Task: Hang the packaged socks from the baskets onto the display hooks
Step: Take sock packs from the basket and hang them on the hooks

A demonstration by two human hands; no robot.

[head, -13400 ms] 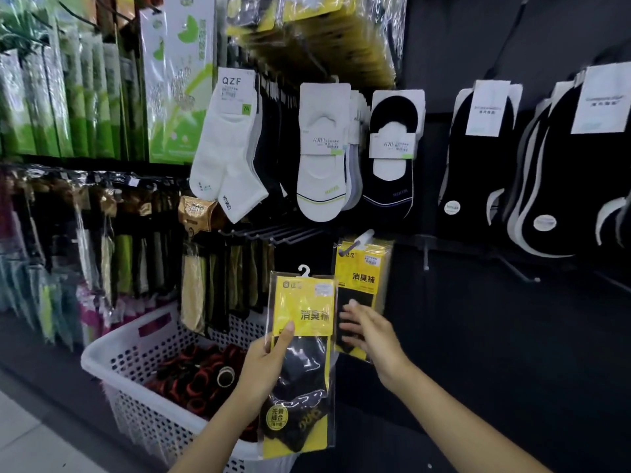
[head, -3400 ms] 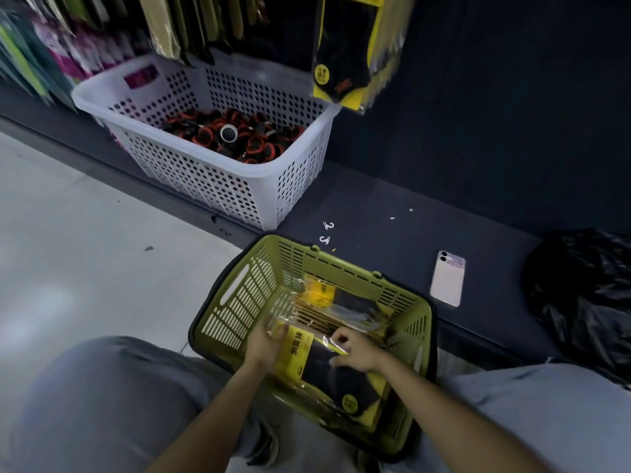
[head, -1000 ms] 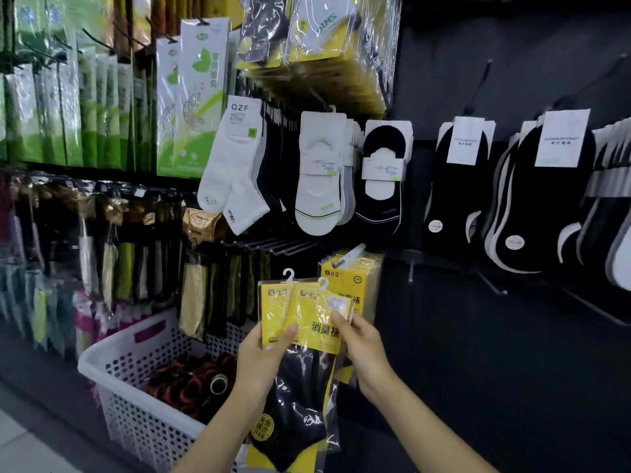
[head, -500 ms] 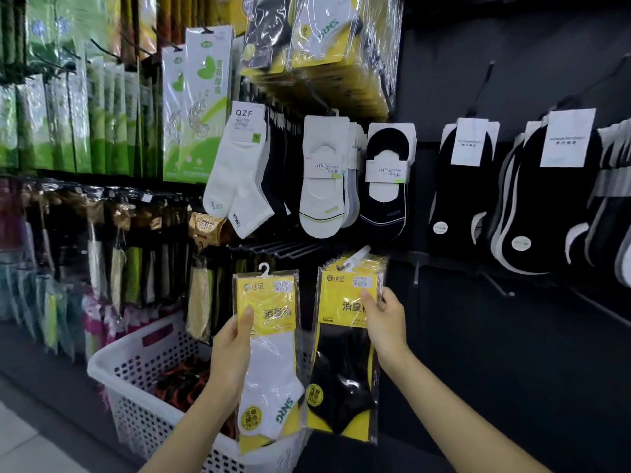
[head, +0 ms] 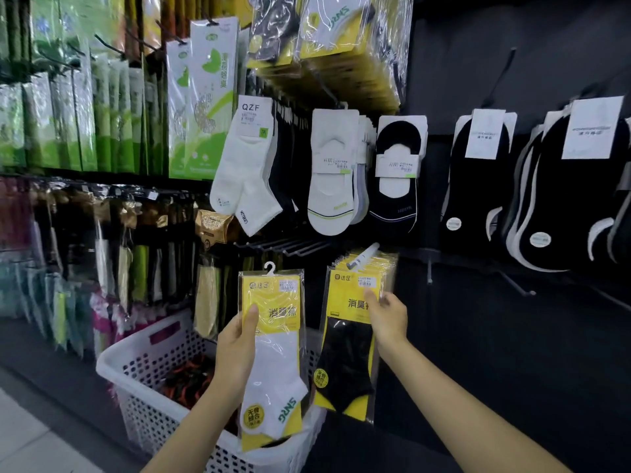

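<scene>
"qzf", "7a" on hanging white sock label; "snrg" on packaged white sock.

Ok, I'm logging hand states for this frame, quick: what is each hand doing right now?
Left hand: holding the white sock pack, not on a hook.
Right hand: gripping the black sock pack by its edge.

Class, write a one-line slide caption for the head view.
Left hand holds a white-sock pack; right hand holds a black-sock pack at a display hook.
</scene>
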